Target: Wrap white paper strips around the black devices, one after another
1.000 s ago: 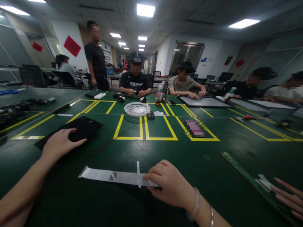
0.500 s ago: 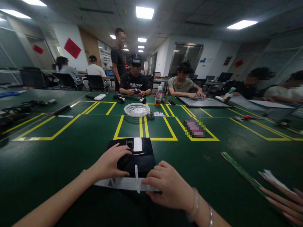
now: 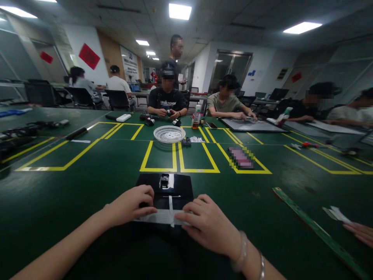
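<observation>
A glossy black flat panel point(image 3: 163, 201) lies before me at the near edge of the green table, with a small square opening and a white patch point(image 3: 171, 181) near its far side. A pale translucent strip point(image 3: 154, 216) runs along its near edge, crossed by a narrow white tape point(image 3: 171, 206). My left hand point(image 3: 139, 202) grips the near left part, thumb on the strip and fingers curled over the panel. Fingers bent, my right hand point(image 3: 201, 217) pinches the strip and the panel's near right corner; its fingertips are partly hidden.
Ahead is a round white basket point(image 3: 159, 134) beside a small black block point(image 3: 186, 142). A blurred pink item point(image 3: 241, 158) lies right of it. A long green strip point(image 3: 314, 225) and another person's hand point(image 3: 361, 231) are at right. Several people sit around the table.
My left hand has slid from the panel's top to its near left edge and curled. The panel has turned slightly and shifted right. The other person's hand at right has drawn back.
</observation>
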Demonstrator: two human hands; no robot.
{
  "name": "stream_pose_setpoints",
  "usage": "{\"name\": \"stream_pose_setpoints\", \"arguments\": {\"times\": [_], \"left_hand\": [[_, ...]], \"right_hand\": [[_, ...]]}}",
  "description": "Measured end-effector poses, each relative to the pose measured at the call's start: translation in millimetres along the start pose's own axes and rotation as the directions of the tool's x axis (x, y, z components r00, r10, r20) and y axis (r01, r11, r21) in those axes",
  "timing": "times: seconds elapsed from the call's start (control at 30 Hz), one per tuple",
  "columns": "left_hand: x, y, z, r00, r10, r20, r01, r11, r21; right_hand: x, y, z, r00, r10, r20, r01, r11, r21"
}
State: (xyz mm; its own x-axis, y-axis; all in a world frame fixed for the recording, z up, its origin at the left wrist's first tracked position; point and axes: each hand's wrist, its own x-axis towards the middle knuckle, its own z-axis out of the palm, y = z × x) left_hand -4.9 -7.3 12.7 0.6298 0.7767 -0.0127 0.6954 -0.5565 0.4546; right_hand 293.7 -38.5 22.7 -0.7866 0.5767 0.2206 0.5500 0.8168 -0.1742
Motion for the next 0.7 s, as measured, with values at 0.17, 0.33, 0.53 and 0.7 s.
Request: {"name": "stream_pose_setpoints", "arguments": {"times": [0.17,0.33,0.53,0.7], "left_hand": [[2,2,-1.1,0.973,-0.230,-0.034,0.232,0.970,0.076],[5,3,6.0,0.960,-0.271,-0.070,0.278,0.951,0.134],[6,5,4.2,0.949,-0.303,-0.088,0.314,0.934,0.169],[7,5,5.6,0.941,-0.325,-0.098,0.337,0.926,0.170]], "right_hand": [[1,7,0,0.994,0.106,-0.002,-0.106,0.992,-0.072],[2,10,6,0.990,0.142,0.003,-0.141,0.981,-0.132],[2,11,13,0.990,0.141,-0.002,-0.140,0.980,-0.144],[2,10,15,0.985,0.171,0.004,-0.168,0.975,-0.147]]}}
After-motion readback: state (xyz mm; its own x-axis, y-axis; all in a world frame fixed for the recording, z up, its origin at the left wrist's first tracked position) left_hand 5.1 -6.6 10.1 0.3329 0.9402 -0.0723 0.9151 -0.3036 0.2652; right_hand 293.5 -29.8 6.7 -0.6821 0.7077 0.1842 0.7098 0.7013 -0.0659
